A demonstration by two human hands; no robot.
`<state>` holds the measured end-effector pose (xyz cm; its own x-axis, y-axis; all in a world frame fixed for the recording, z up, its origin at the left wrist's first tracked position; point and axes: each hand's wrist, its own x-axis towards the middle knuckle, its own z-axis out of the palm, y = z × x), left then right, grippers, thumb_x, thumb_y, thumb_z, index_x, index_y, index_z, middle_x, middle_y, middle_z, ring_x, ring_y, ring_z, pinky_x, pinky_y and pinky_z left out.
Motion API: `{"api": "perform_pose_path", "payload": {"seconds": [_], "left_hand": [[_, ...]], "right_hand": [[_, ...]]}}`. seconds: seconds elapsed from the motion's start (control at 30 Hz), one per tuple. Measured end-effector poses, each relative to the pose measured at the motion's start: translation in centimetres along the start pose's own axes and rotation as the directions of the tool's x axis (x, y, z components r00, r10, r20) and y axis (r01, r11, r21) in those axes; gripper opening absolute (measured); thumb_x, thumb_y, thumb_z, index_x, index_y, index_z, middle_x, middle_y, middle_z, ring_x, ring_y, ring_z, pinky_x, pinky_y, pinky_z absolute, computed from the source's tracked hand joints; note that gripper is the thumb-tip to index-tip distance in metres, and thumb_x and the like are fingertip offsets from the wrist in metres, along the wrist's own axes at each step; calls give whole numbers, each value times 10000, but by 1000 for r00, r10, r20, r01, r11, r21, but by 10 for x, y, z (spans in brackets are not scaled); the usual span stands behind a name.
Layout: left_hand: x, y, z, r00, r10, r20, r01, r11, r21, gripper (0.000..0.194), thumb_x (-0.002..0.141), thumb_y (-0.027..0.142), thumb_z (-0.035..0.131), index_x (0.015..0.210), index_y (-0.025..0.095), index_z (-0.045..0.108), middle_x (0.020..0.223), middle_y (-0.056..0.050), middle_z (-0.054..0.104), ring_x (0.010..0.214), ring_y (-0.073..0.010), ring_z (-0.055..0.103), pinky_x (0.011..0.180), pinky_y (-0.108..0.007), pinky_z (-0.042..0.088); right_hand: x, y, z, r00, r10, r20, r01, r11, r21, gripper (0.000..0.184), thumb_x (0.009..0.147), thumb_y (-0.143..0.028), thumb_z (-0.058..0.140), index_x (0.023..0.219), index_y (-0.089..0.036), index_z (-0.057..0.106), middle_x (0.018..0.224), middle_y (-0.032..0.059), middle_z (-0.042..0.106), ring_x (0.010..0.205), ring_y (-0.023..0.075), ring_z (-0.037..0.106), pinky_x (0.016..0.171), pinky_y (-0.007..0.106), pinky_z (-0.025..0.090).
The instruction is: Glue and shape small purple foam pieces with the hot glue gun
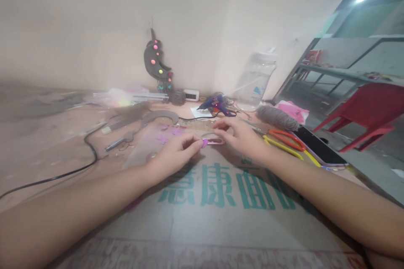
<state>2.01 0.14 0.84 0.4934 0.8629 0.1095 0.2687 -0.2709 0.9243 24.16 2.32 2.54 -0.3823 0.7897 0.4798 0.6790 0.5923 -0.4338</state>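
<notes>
Head view: two hands at a small pink clip, near the worktop's far edge.
Left hand (181, 151) pinched the clip (213, 141) (purple piece (205, 143) at its end); right fingers (221, 124), half curled, were beside it.

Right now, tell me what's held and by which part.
The left hand pinches the small pink loop at its purple end; whether the right hand grips is unclear.

a slim pink loop (217, 141), purple piece (205, 143) at its left, is over printed sheeting (202, 227).
</notes>
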Motion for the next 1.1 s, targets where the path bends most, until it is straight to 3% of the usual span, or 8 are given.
{"api": "perform_pose_path", "payload": {"seconds": [0.13, 0.33, 0.57, 0.83, 0.9, 0.97, 1.03, 1.1], "left_hand": [[-1, -1, 0, 999, 50, 12, -51, 994, 95, 329, 937, 417, 466, 737, 167, 545, 688, 12, 566, 684, -144, 553, 667, -269, 421], [-3, -1, 4, 987, 142, 69, -155, 955, 254, 288, 938, 370, 465, 788, 165, 603, 757, -14, 632, 722, -151, 574, 662, -259, 427], [-6, 0, 4, 976, 190, 103, -214, 909, 358, 299, 943, 367, 458, 829, 165, 648, 774, -10, 649, 720, -138, 574, 653, -243, 419], [-3, -3, 5, 984, 152, 97, -175, 934, 311, 299, 940, 377, 456, 835, 168, 641, 756, -7, 650, 699, -139, 569, 628, -239, 421], [-3, -2, 5, 985, 141, 95, -163, 941, 296, 310, 941, 384, 451, 820, 167, 637, 747, -9, 649, 691, -140, 563, 622, -240, 420], [-3, -1, 4, 984, 145, 102, -169, 941, 293, 325, 942, 389, 446, 799, 166, 634, 727, -7, 638, 676, -139, 552, 616, -241, 414], [-3, 0, 3, 982, 151, 115, -179, 937, 299, 329, 942, 385, 442, 798, 164, 639, 708, -3, 624, 658, -136, 539, 605, -242, 402], [-4, 1, 3, 981, 143, 132, -176, 939, 295, 329, 946, 376, 433, 830, 161, 653, 731, -11, 635, 672, -142, 548, 615, -248, 404]], "right_hand": [[-3, 2, 4, 958, -159, 239, 210, 956, -207, 248, 865, -312, 654, 1071, -180, 691, 1048, 105, 677, 1023, 243, 590, 911, 394, 444], [-6, -1, 10, 944, -202, 260, 287, 894, -345, 215, 928, -214, 534, 962, -141, 734, 881, 117, 699, 896, 233, 610, 831, 374, 450], [11, 12, 0, 998, 61, 29, -56, 985, -166, 292, 970, -284, 455, 1067, -196, 716, 1036, 73, 743, 918, 216, 661, 812, 328, 462], [22, 23, 19, 990, 130, 57, -136, 984, 115, 282, 857, -272, 633, 1117, -172, 680, 1108, 101, 674, 1021, 217, 615, 956, 393, 442], [16, 10, 11, 977, 191, 92, -212, 862, 460, 245, 848, -355, 663, 1025, -185, 663, 998, 64, 685, 903, 175, 637, 872, 350, 485], [7, -7, 1, 967, 86, 242, -248, 553, 795, 358, 835, -514, 653, 1011, -205, 614, 860, 21, 680, 753, 144, 643, 751, 313, 513], [-1, -23, -6, 920, -155, 361, -293, 341, 893, 473, 767, -620, 664, 952, -189, 605, 754, 11, 671, 665, 139, 632, 671, 294, 504], [-8, -35, -8, 892, -253, 375, -312, 256, 915, 470, 773, -621, 651, 888, -167, 610, 694, 9, 659, 638, 131, 618, 671, 292, 487]]}}
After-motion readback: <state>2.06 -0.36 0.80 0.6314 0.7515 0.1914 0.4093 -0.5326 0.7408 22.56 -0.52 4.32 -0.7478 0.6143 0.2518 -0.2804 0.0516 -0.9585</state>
